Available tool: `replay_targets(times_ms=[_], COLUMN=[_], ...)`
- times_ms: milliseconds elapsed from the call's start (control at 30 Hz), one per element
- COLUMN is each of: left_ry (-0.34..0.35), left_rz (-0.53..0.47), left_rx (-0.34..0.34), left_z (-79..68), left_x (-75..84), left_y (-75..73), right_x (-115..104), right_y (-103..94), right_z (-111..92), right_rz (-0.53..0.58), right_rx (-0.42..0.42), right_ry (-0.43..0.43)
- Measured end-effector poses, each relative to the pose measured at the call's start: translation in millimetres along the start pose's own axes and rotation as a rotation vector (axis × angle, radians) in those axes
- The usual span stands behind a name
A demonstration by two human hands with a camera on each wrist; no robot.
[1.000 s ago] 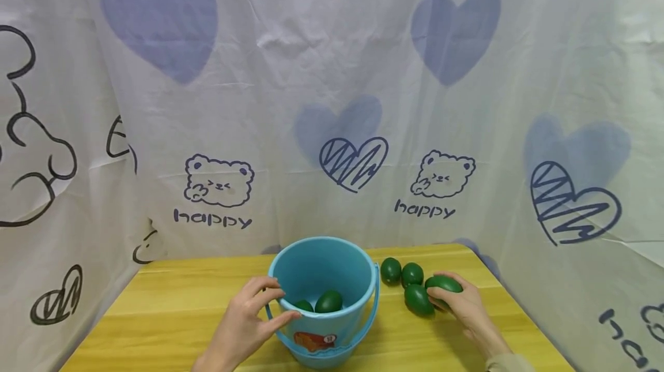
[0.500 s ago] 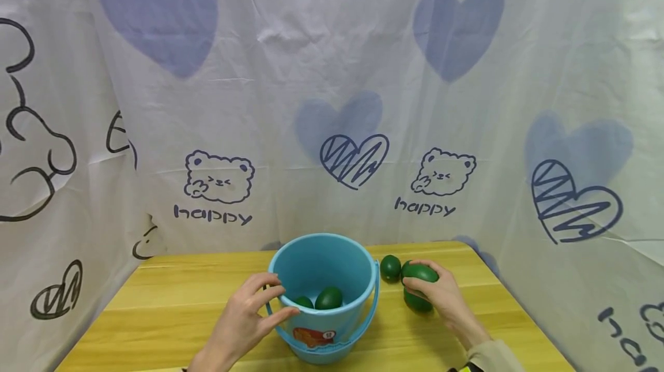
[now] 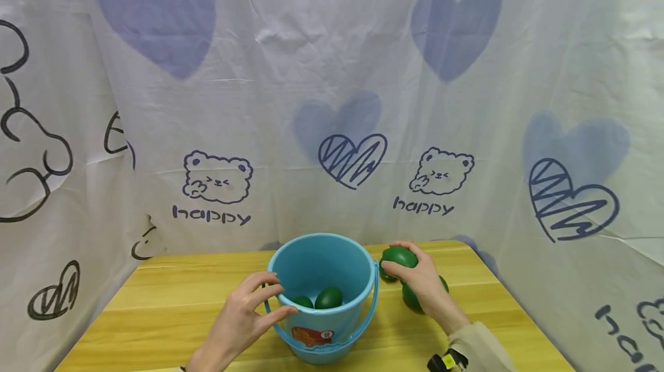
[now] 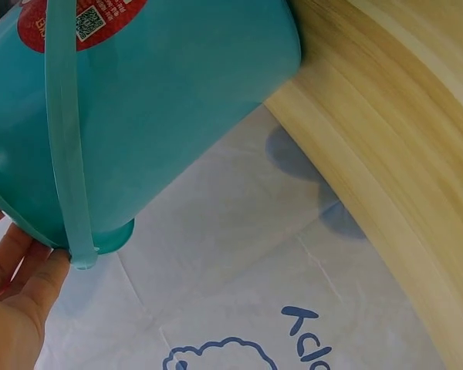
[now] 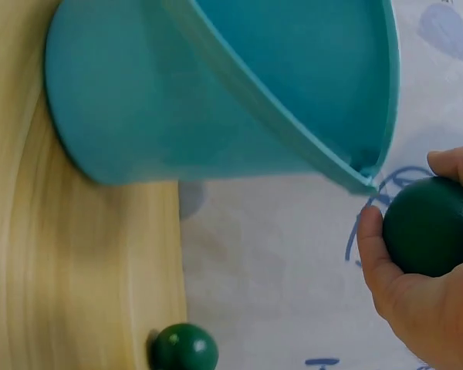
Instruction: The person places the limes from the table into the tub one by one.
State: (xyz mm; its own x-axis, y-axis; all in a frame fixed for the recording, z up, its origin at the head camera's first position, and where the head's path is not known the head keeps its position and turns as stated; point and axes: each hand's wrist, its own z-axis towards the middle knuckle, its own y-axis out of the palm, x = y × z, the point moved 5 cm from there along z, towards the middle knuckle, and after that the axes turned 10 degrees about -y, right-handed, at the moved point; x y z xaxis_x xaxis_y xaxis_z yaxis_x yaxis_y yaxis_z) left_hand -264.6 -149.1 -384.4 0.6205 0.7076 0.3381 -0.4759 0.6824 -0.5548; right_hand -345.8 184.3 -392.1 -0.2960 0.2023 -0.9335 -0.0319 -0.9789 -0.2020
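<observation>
My right hand (image 3: pixel 426 288) holds a smooth dark green avocado (image 3: pixel 399 256) between thumb and fingers, up beside the right side of a light blue bucket (image 3: pixel 351 319). In the right wrist view, the held avocado (image 5: pixel 430 226) is just outside the bucket's rim. With thumb and fingers, my left hand (image 3: pixel 240 315) grips the bucket's left rim; the left wrist view shows its fingers (image 4: pixel 42 281) by the handle joint. Inside the bucket lie two avocados, one whole (image 3: pixel 328 297) and one partly hidden (image 3: pixel 303 302). Beneath my right hand, other avocados (image 3: pixel 411 298) are partly covered.
The bucket stands on a yellow wood-grain table (image 3: pixel 197 285), its handle (image 3: pixel 369 321) hanging down the front. One avocado (image 5: pixel 185 348) lies on the table in the right wrist view. A pale curtain (image 3: pixel 290 205) with hearts and bears surrounds the table's back and sides.
My right hand has lifted the avocado off the table's right side and carried it left over the other avocados towards the bucket. My left hand stays on the rim.
</observation>
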Motion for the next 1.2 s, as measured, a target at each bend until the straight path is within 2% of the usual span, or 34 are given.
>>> replay_targets(times_ms=[267, 567, 700, 867, 1000, 1200], left_ry=[-0.024, -0.052, -0.059, -0.054, -0.045, -0.063], left_rz=[-0.03, -0.061, -0.061, -0.066, -0.06, -0.041], left_rx=[-0.019, -0.017, -0.019, -0.009, 0.001, -0.008], left_z=[0.7, 0.5, 0.0, -1.0, -0.7, -0.3], left_x=[-1.6, -2.2, -3.0, -3.7, -2.9, -3.3], left_y=[0.4, 0.9, 0.9, -0.3, -0.8, -0.2], right_x=[-17, -40, -47, -51, -54, -52], right_y=[10.5, 20.7, 29.8, 43.7, 50.2, 55.2], right_z=[4, 10, 16, 23, 27, 32], right_rz=[-0.017, -0.102, -0.114, -0.146, -0.183, -0.163], right_rx=[-0.048, -0.116, -0.174, -0.257, -0.275, -0.309], right_ry=[0.004, -0.049, -0.071, -0.112, -0.133, -0.122])
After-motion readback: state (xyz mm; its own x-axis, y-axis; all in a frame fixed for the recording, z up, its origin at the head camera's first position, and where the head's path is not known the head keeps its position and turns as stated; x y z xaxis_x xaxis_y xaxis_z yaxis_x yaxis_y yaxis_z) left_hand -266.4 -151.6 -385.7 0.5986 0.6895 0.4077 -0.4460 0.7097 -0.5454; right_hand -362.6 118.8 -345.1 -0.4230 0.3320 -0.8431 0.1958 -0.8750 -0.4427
